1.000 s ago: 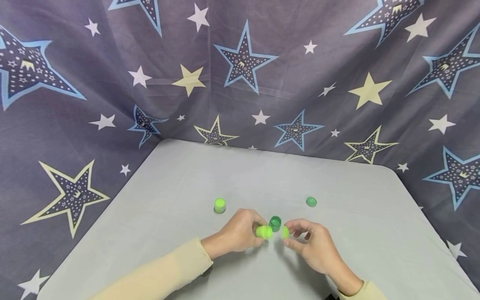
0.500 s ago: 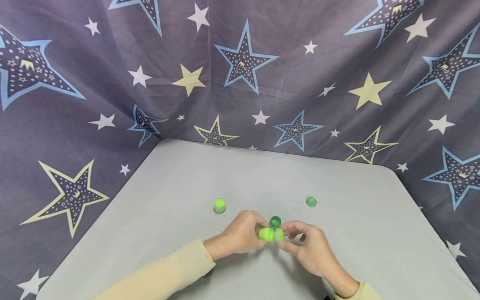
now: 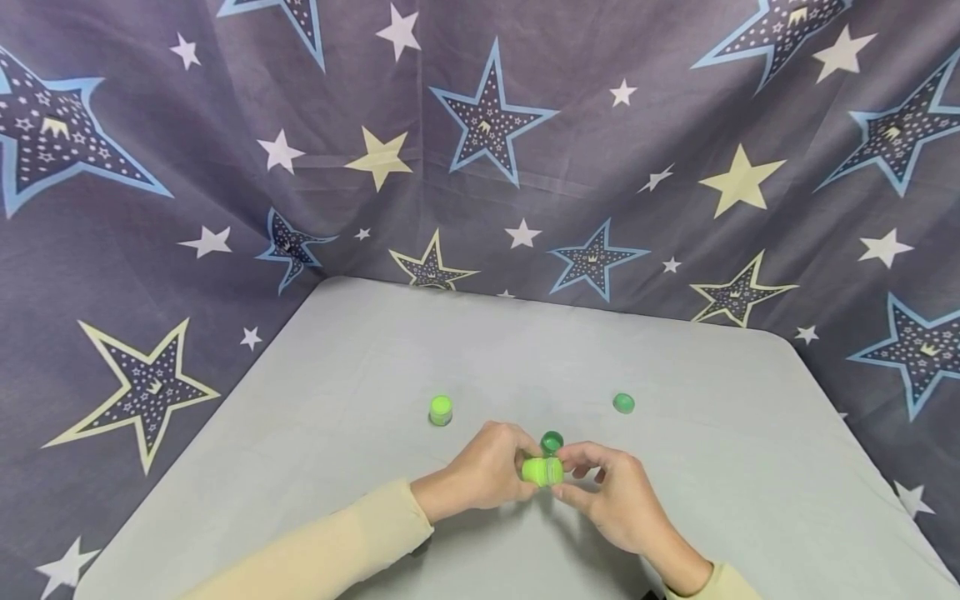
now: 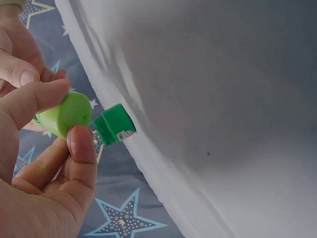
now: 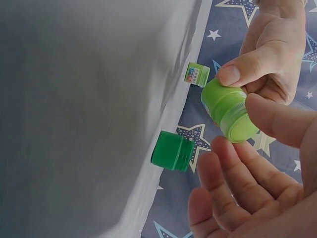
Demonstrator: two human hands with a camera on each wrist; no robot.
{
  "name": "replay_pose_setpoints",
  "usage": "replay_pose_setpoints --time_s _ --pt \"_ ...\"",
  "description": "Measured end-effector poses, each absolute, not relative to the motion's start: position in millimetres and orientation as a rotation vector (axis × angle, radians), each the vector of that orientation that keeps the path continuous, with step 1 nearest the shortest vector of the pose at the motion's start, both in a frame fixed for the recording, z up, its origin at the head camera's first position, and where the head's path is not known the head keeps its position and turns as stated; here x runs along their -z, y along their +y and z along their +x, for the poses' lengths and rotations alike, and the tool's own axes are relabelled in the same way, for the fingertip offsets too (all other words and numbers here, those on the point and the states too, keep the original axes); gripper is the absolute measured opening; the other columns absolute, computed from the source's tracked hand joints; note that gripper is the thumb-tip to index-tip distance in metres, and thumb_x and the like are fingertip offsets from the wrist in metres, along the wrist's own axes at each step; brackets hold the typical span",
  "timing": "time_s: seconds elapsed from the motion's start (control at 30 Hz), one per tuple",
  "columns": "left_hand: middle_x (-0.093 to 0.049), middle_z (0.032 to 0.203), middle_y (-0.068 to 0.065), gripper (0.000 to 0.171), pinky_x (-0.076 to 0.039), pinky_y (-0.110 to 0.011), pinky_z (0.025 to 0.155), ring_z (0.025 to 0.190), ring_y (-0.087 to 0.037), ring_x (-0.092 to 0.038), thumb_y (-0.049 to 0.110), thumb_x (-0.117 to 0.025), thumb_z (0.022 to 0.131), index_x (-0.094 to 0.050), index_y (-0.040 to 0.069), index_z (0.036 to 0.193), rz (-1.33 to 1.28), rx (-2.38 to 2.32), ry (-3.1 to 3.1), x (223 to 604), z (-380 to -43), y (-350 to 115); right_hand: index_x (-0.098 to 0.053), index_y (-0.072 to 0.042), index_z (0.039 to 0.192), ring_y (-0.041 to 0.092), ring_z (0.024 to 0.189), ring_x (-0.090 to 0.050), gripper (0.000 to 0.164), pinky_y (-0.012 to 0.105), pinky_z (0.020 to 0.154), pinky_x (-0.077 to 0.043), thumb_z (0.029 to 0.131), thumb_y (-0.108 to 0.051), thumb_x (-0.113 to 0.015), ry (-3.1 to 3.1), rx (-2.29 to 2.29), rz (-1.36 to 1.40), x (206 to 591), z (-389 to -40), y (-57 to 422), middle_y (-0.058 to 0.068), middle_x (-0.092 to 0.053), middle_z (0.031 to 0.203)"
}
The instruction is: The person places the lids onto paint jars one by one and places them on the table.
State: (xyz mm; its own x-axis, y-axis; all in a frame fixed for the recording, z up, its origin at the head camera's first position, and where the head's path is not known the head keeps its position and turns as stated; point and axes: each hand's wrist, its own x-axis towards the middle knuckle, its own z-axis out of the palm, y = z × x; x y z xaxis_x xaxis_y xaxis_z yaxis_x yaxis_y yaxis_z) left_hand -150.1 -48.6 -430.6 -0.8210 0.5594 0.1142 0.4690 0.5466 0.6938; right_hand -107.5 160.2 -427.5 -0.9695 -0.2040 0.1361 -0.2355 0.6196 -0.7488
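Pinched in our left hand, thumb and fingers bent around its body, the light green jar is right in the grip, tipped onto its side above the table. Our right hand clamps the edge of the light green lid between thumb and fingertips, and lid and jar touch end to end. We hold the jar sideways, it seems, so that its mouth faces the other hand and the two parts line up; gripping only the lid's edge probably leaves it room to turn. Just beyond the grip stands the dark green jar, upright and uncapped, perhaps set close to be within easy reach. Farther beyond, on the right, lies a dark green lid; beyond and to the left stands a second light green jar, capped. As for looks, the held jar is bright lime, smooth and rounded at the shoulder, while its lid shows a paler, ribbed rim; whether the thread is tight, we cannot tell
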Motion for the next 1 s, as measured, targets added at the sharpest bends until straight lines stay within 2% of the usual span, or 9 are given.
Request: replay_pose_setpoints --time_s 0.23,1.0 --pt "-0.067 0.084 0.01 0.033 -0.052 -0.016 0.062 0.069 -0.001 -0.057 0.002 -0.091 0.07 -0.079 0.008 0.101 0.91 -1.14 2.651 431.5 -149.9 -48.2 -0.074 -0.026 0.103 0.013 0.09 -0.064 0.034 0.033 0.081 -0.052 0.076 -0.012 -0.09 -2.823 -1.266 0.361 429.3 -107.0 160.4 -0.019 -0.069 0.091" --pt "-0.066 0.082 0.01 0.032 -0.052 -0.016 0.061 0.066 0.0 -0.056 0.0 -0.09 0.071 -0.079 0.008 0.1 0.927 -1.151 2.634 429.4 -148.3 -47.7 -0.076 -0.025 0.102 0.011 0.087 -0.063 0.03 0.034 0.08 -0.05 0.077 -0.015 -0.09 -2.814 -1.22 0.42 429.3 -107.7 158.9 -0.02 -0.071 0.088"
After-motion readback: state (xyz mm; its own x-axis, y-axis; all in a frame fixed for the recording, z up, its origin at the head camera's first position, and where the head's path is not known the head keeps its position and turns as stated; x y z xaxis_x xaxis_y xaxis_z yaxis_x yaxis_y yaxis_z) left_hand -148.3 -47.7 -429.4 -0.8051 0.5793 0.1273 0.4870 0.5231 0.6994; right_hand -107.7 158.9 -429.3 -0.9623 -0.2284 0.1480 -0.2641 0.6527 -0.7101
